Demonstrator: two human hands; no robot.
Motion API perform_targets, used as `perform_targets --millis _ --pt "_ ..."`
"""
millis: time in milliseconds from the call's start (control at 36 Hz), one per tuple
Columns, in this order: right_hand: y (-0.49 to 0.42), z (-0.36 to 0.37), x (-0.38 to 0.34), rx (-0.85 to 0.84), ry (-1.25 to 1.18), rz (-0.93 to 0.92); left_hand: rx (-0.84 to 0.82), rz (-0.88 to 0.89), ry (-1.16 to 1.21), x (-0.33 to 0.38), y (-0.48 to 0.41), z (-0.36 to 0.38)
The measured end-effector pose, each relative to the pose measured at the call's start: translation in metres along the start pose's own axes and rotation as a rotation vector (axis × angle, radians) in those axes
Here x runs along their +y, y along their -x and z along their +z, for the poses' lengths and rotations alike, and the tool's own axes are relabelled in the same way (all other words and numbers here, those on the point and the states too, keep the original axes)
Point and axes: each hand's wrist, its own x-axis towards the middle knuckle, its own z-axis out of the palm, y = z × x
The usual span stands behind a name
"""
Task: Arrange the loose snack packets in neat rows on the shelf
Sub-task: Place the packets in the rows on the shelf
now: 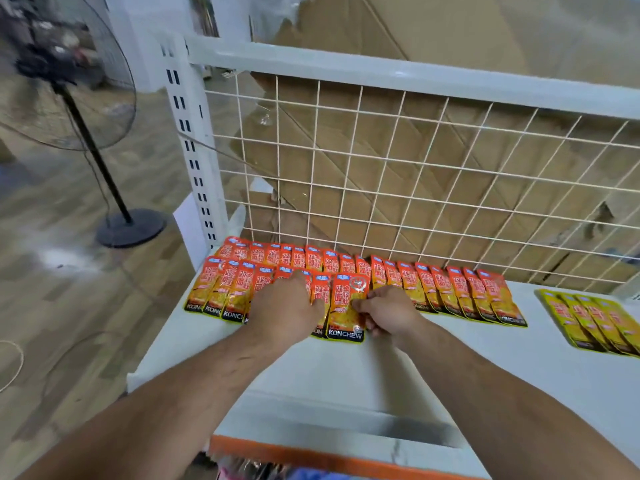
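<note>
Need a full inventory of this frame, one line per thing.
orange packets: around thirty, orange, overlapping rows along shelf back
front packet: one, orange, between the hands
yellow packets: at least four, yellow, shelf right, cut off
shelf: one, white, foreground
wire grid: one, white, behind packets
cardboard: several sheets, brown, behind grid
fan: one, black, floor left
left hand: one, flat on orange packets
right hand: one, pinching front packet's right edge

Single head cam, wide-angle. Faces fwd + down onto shelf (381,375), close in; mesh back panel (415,161) straight ahead.
</note>
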Motion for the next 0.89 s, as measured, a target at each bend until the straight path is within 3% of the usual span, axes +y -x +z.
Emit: perform_targets --millis 528,889 --pt "-0.01 0.023 -0.007 0.262 0.658 -0.124 -0.008 0.052 -0.047 -0.012 0.007 -0.004" --pt "-0.007 0.022 0.003 0.351 0.773 -0.267 -0.072 0.148 -0.099 -0.001 0.012 0.008"
